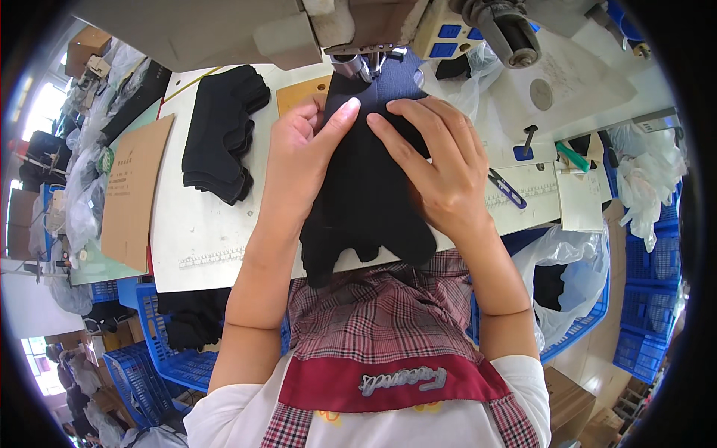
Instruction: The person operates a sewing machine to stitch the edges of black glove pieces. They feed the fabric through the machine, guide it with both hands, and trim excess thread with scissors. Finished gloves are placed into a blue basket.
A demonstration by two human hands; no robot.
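A black fabric piece (pixel 362 187) with a notched lower edge lies under the head of a sewing machine (pixel 366 63). Its near end hangs over the table edge toward my lap. My left hand (pixel 306 149) is closed at the fabric's left edge, thumb on top and fingers curled. Opposite it, my right hand (pixel 444 153) rests on the fabric with its fingers stretched toward the presser foot area. To the left lies a stack of black fabric pieces (pixel 224 138) with similar wavy outlines.
Right of my right hand lies a pair of thread snips (pixel 508 188) beside a ruler strip (pixel 538 190). A cardboard sheet (pixel 134 194) borders the table's left side. Blue crates (pixel 179 366) stand below at left; a plastic-lined blue basket (pixel 579 328) stands at right.
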